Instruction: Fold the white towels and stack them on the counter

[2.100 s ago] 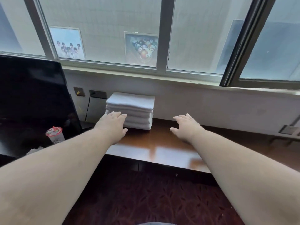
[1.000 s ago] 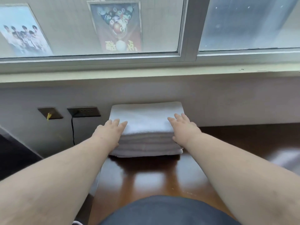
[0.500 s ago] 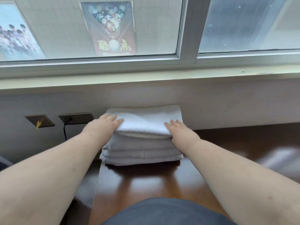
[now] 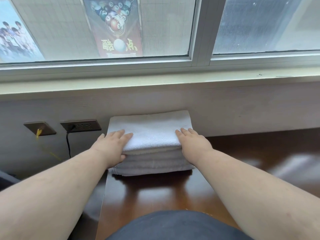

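Note:
A stack of folded white towels (image 4: 150,161) sits on the dark wooden counter (image 4: 155,193), pushed back against the wall below the window. My left hand (image 4: 112,146) holds the front left corner of the top towel (image 4: 152,132), with fingers flat on top and the thumb tucked under its front edge. My right hand (image 4: 192,142) wraps over the front right corner of the same towel, fingers lying on top. Its thumb is hidden.
A power socket (image 4: 81,126) with a black cable and a second wall plate (image 4: 40,129) with a yellow cable sit left of the stack. The window sill (image 4: 155,84) juts out above. The counter's left edge (image 4: 102,196) runs just under the stack's left side.
I have stepped up to the counter. Both hands have come from the air in front of the stack onto the front corners of the top towel, whose front edge rose slightly and settled.

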